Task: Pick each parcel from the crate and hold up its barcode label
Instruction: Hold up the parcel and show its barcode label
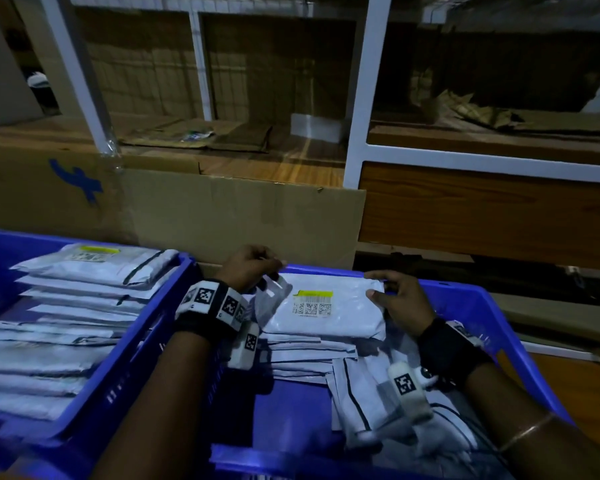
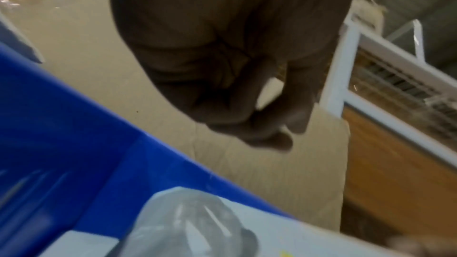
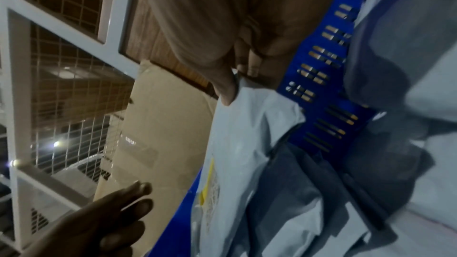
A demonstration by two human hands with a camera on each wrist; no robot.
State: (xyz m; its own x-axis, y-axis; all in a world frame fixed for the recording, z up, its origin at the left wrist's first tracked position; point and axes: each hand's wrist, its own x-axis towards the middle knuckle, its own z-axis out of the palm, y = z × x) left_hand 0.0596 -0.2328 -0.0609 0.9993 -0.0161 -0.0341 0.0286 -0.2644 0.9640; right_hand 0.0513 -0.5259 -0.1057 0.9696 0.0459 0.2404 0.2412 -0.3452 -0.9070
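My right hand (image 1: pixel 400 303) pinches the right edge of the top parcel (image 1: pixel 329 308), thumb over, fingers curled behind. My left hand (image 1: pixel 248 268) hovers above its left corner, fingers loosely curled and holding nothing. That parcel lies label-up (image 1: pixel 312 302) on a loose pile in the crate (image 1: pixel 492 306) at lower centre. A second crate (image 1: pixel 125 344) at lower left holds roughly ten stacked parcels. Cardboard (image 1: pixel 243 216) stands behind both.

Both forearms reach forward, each with a banded wrist. The left hand (image 1: pixel 248 268) hangs with fingers loosely curled. The right hand (image 1: pixel 400 303) pinches between thumb and fingers.
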